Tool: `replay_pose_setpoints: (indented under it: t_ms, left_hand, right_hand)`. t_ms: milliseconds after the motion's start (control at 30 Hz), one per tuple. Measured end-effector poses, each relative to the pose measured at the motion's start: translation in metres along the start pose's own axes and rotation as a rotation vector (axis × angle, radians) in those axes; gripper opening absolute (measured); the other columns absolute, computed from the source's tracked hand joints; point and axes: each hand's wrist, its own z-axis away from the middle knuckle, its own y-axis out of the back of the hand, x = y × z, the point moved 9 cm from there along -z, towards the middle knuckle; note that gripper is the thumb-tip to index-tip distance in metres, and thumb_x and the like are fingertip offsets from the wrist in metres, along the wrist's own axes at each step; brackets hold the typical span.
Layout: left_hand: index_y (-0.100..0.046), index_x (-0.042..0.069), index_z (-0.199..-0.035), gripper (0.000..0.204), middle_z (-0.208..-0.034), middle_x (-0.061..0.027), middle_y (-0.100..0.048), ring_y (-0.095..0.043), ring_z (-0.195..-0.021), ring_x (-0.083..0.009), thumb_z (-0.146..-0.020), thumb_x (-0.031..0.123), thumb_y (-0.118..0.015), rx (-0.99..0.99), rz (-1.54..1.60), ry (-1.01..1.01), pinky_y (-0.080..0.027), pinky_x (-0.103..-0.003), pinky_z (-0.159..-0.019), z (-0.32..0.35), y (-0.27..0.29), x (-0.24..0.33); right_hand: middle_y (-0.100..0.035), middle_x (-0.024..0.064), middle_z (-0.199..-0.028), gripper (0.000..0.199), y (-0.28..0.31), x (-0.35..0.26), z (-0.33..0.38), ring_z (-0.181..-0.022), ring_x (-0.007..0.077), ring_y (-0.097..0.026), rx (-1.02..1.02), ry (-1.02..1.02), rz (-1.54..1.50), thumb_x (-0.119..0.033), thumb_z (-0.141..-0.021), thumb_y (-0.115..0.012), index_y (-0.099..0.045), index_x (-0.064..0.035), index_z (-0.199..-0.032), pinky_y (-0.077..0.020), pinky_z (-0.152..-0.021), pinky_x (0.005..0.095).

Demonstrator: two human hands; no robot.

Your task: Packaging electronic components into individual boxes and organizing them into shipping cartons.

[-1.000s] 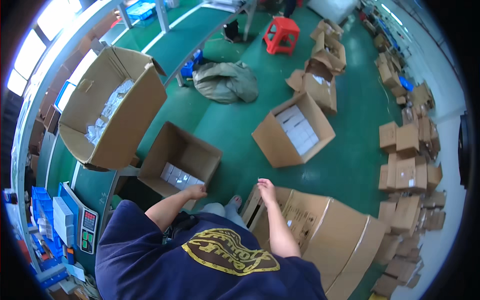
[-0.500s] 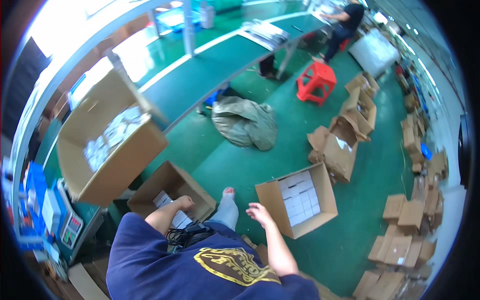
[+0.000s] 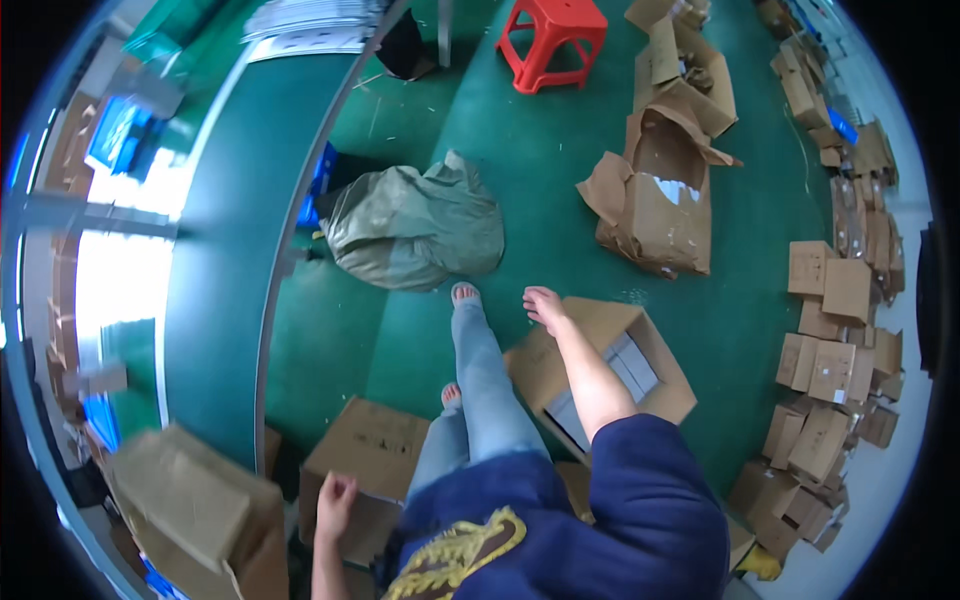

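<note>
My right hand [image 3: 543, 305] is held out ahead with loosely parted fingers and nothing in it. It is above the far left corner of an open cardboard carton [image 3: 668, 365], which holds rows of white boxes [image 3: 632, 366]. Low on the left, my left hand [image 3: 336, 497] has its fingers curled in, with nothing showing in them. It hangs beside another brown carton [image 3: 367, 441], whose contents cannot be seen from here. My legs are between the two cartons, one foot forward.
A grey-green sack [image 3: 415, 228] lies on the green floor ahead. Along the left runs a long green worktable [image 3: 220, 250], with a large carton [image 3: 185, 490] at its near end. A red stool [image 3: 553, 45], a torn carton [image 3: 655, 215] and stacked boxes [image 3: 815, 365] are farther off and right.
My view has swung to the right and forward, and I have stepped ahead between the cartons. My left hand has come away from inside the left carton; my right arm reaches farther forward.
</note>
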Motion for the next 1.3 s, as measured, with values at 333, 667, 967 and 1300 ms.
replay_pose_setpoints:
  t_ms: [333,667,967,1300]
  left_hand:
    - [-0.052,0.002,-0.133,0.049,-0.127,-0.0151,-0.059,-0.055,-0.116,-0.0247,-0.100,0.039,-0.053,-0.068,-0.378,0.581,-0.045,-0.036,-0.095,-0.115,-0.030,-0.114]
    - [-0.057,-0.001,-0.114,0.021,-0.101,-0.0060,-0.066,-0.061,-0.096,-0.0123,-0.096,0.010,-0.058,0.058,0.156,0.455,-0.048,-0.026,-0.087,-0.152,-0.051,0.050]
    - [-0.060,0.001,-0.108,0.013,-0.100,-0.0051,-0.066,-0.062,-0.095,-0.0122,-0.097,0.007,-0.056,0.257,0.325,0.193,-0.048,-0.025,-0.086,-0.094,-0.002,0.140]
    - [-0.062,0.004,-0.114,0.027,-0.118,-0.0128,-0.062,-0.061,-0.108,-0.0291,-0.087,0.005,-0.065,0.217,0.037,-0.569,-0.050,-0.038,-0.091,0.030,0.178,0.294]
  right_hand:
    - [-0.042,0.0037,-0.146,0.059,-0.052,0.082,-0.370,-0.127,0.0254,-0.045,0.361,-0.249,0.111,-0.041,-0.086,-0.069,-0.049,-0.0136,-0.134,-0.0461,-0.091,0.0455]
    - [-0.065,0.0236,-0.100,0.036,-0.435,-0.023,-0.003,-0.093,0.0390,-0.064,-0.974,0.437,0.515,-0.013,-0.076,-0.064,-0.060,0.0013,-0.109,-0.0501,-0.080,0.0455]
    - [-0.064,0.0189,-0.086,0.025,-0.453,-0.060,0.159,-0.079,0.0221,-0.061,-1.157,0.295,0.501,-0.009,-0.077,-0.060,-0.058,0.0014,-0.100,-0.0473,-0.070,0.0394]
    - [-0.064,0.0069,-0.095,0.031,-0.430,0.011,0.227,-0.086,0.0164,-0.059,-1.146,-0.129,0.779,-0.010,-0.076,-0.062,-0.060,0.0025,-0.105,-0.0490,-0.075,0.0327]
